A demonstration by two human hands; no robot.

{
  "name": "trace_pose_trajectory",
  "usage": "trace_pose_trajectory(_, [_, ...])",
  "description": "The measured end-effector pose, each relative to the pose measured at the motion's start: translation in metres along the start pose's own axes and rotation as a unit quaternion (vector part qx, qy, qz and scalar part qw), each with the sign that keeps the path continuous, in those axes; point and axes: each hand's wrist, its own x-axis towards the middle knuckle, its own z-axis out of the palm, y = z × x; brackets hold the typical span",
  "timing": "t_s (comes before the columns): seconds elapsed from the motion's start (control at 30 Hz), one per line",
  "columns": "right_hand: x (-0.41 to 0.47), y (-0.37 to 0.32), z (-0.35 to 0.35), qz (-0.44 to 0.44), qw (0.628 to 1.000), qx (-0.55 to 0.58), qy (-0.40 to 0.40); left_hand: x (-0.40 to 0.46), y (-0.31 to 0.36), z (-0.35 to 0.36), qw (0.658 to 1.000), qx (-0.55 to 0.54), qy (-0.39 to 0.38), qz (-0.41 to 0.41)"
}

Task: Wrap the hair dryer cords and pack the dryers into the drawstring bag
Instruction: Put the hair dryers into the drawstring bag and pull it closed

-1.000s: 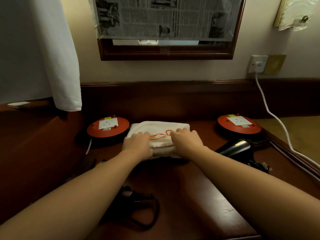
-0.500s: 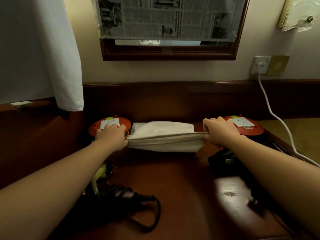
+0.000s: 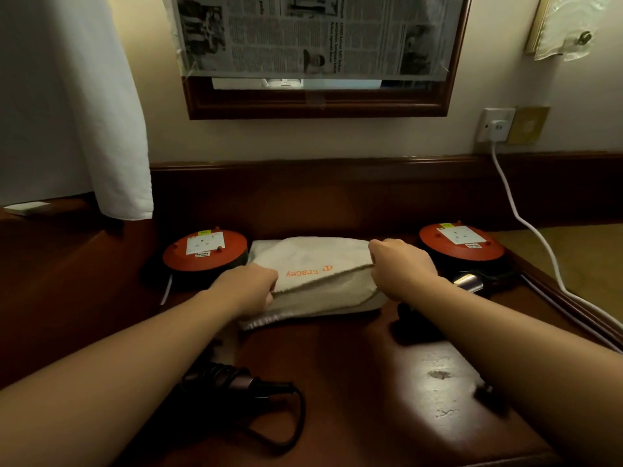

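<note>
A cream drawstring bag (image 3: 313, 264) with orange lettering lies at the back middle of the dark wooden desk (image 3: 354, 382). My left hand (image 3: 247, 288) grips its near left edge, and my right hand (image 3: 399, 264) grips its right edge, lifting the top layer. One black hair dryer (image 3: 222, 382) lies near my left forearm, its cord (image 3: 293, 419) looped loosely on the desk. A second dryer (image 3: 472, 281) lies at the right, partly hidden behind my right arm.
Two round orange socket reels stand at the back: the left reel (image 3: 204, 252) and the right reel (image 3: 462, 242). A white cable (image 3: 526, 217) runs from the wall socket (image 3: 495, 126) down the desk's right edge. A white cloth (image 3: 101, 112) hangs at the left.
My hands had pulled the bag taut sideways toward the reels; now they have come back in, the bag is opened flat with its lettering showing, and my left hand is nearer me.
</note>
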Motion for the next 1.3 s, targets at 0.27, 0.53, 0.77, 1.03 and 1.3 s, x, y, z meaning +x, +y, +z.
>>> trace_pose_trajectory(0.27, [-0.017,-0.019,0.028,-0.175,0.967,-0.035,-0.181,0.001,-0.003,0.022,0.984,-0.075,-0.158,0.039])
trace_pose_trajectory(0.53, [-0.003,-0.042,0.074,-0.078,0.957,0.031,-0.277,0.024,0.021,0.038,0.975,-0.017,-0.222,0.0])
trace_pose_trajectory(0.77, [0.006,-0.037,0.069,-0.091,0.96,0.031,-0.261,0.032,0.03,0.039,0.981,-0.07,-0.17,-0.068])
trace_pose_trajectory(1.03, [-0.055,0.047,-0.016,-0.061,0.985,0.139,-0.084,0.036,0.114,0.013,0.988,-0.153,-0.004,0.014])
trace_pose_trajectory(1.3, [-0.134,0.147,-0.006,0.086,0.977,0.125,-0.152,0.043,0.191,0.026,0.963,-0.248,0.009,0.106])
